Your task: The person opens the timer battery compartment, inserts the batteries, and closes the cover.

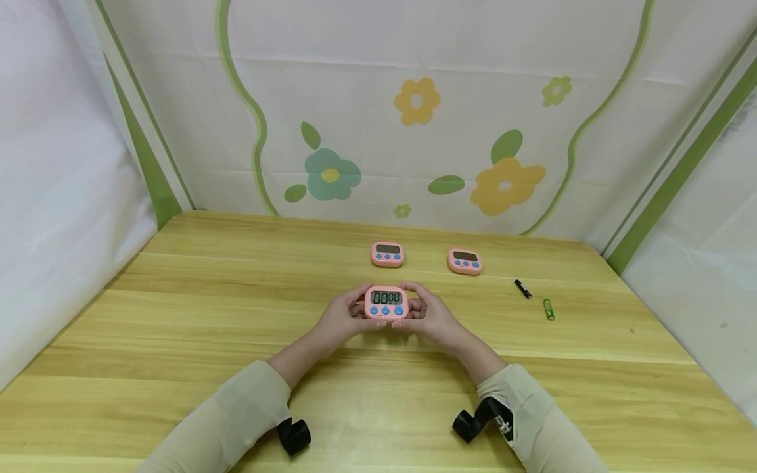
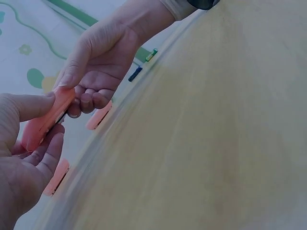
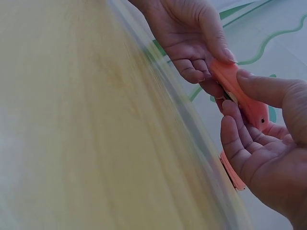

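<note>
A pink digital timer [image 1: 386, 303] with three blue buttons is held between both hands, its display lit with digits that look like zeros. My left hand [image 1: 342, 316] grips its left side, thumb along the bottom edge. On the opposite side my right hand [image 1: 430, 318] holds it the same way, the two thumb tips close together. From the left wrist view the held timer [image 2: 48, 117] shows edge-on, raised above the table. Fingers of both hands curl behind its back, seen in the right wrist view around the timer [image 3: 244, 96].
Two more pink timers with blank displays lie farther back, one timer [image 1: 387, 254] straight behind and another timer [image 1: 464, 261] to its right. Right of them are a black battery [image 1: 523, 288] and a green battery [image 1: 549, 309]. A flowered curtain [image 1: 367, 118] borders the wooden table [image 1: 207, 315].
</note>
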